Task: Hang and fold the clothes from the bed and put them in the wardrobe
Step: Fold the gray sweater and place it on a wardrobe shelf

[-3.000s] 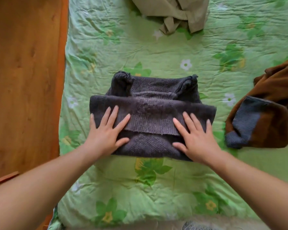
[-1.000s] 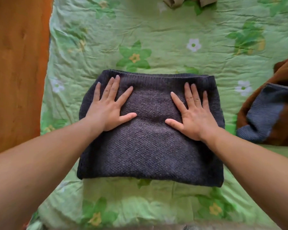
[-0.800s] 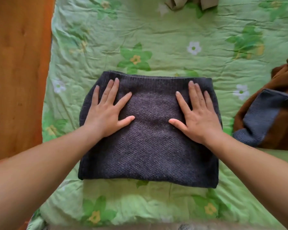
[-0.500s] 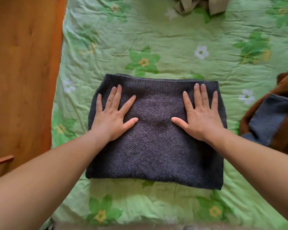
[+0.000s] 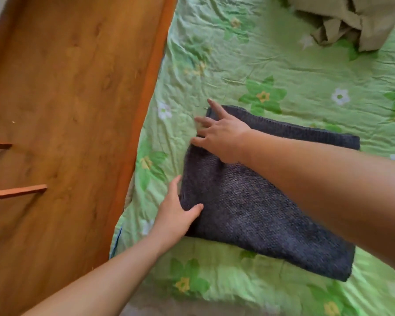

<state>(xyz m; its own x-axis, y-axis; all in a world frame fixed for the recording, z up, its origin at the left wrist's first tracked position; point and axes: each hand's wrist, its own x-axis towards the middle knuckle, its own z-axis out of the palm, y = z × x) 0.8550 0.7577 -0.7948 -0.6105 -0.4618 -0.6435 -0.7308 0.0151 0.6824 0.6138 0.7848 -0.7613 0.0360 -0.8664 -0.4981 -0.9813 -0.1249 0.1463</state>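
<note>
- Lying folded into a flat rectangle, the dark grey sweater (image 5: 260, 213) sits on the bed (image 5: 237, 65), close to the bed's left edge and towards its near edge.
- The sweater is turned a little askew, so its far side slopes away towards the bed's right edge.
- The left hand (image 5: 175, 213) is at the sweater's left side with its fingers straight along that side and its thumb resting on top of the knit. The grip is released, not clenched.
- The right hand (image 5: 224, 135) reaches across to the sweater's far left corner. Its fingers (image 5: 212, 106) are spread and straight, the tips passing over the side onto the green flowered sheet. This grip is also released, pressing rather than grasping.
- A crumpled beige garment (image 5: 342, 17) lies near the bed's far right corner, well apart from the sweater.
- A brown wooden floor (image 5: 66, 87) runs along the bed's left edge.
</note>
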